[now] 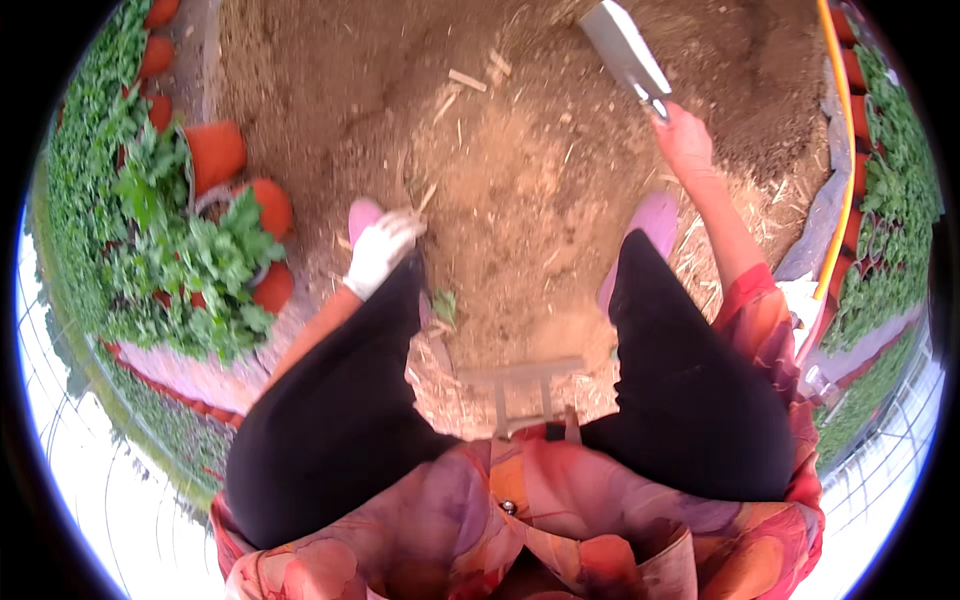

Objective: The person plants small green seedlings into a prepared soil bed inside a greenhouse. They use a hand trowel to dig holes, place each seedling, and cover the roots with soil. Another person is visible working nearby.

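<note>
My right hand (684, 139) is closed around the handle of a metal hand trowel or scoop (626, 52). Its broad blade points up and to the left, over the loose brown soil (510, 127). A white glove covers my left hand (384, 244), which lies by my left knee, above the toe of a pink boot (363, 215). The left fingers are blurred, and nothing is plainly seen in them. Just beyond the fingertips is a pale wood chip or piece of straw (427, 196).
Orange pots (217, 154) of leafy green plants (210, 277) stand at the left, a few of them tilted. More potted plants (892, 195) line the right, behind a yellow edge (844, 165) and grey sheeting (814, 217). A low seat or frame (521, 371) shows between my legs.
</note>
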A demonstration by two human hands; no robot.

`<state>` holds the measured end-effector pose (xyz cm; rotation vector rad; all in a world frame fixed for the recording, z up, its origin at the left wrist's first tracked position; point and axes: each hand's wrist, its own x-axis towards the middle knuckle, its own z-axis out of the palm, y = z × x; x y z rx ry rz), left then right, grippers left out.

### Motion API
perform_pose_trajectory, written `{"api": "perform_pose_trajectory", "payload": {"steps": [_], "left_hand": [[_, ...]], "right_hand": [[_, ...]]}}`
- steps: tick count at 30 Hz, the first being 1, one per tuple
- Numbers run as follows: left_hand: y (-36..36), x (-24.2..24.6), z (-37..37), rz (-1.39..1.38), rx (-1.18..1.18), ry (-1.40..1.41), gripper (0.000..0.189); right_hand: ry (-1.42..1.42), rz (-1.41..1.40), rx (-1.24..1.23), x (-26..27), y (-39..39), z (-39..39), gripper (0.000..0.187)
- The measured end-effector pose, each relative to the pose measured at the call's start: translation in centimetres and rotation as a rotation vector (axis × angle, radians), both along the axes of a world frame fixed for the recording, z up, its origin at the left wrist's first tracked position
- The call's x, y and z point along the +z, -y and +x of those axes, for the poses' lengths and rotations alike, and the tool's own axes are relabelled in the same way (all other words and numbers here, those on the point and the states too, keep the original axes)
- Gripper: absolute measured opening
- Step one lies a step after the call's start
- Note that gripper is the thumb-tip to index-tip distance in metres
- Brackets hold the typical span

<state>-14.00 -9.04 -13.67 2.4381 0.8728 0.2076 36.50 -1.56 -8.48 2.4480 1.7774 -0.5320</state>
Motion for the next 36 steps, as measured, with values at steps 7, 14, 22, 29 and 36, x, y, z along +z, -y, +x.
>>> {"api": "perform_pose_trajectory", "payload": {"steps": [7,14,22,29,36], "left_hand": [[-0.8,2.7,2.1,-0.032,0.038,-0.016,0.033],[0.2,1.3,0.3,0.036,0.055,0.083,0.039],[-0.2,1.5,1.7,0.014,0.025,0.010,0.037],[-0.6,1.4,1.0,-0.080,-0.028,-0.049,0.042],[-6.3,12.9,0.6,-0.284,0.459,-0.065,0.034]], "right_hand": [[-0.076,-0.310,0.814,0.5,9.6,-1.0,0.017],[-0.107,0.027,-0.037,-1.5,11.0,3.3,0.025],[-0.148,-0.072,-0.142,-2.9,16.6,-0.6,0.036],[-0.154,0.045,-0.059,-3.7,17.5,-0.4,0.030],[-0.192,0.244,-0.092,-2.8,16.2,-1.8,0.022]]}}
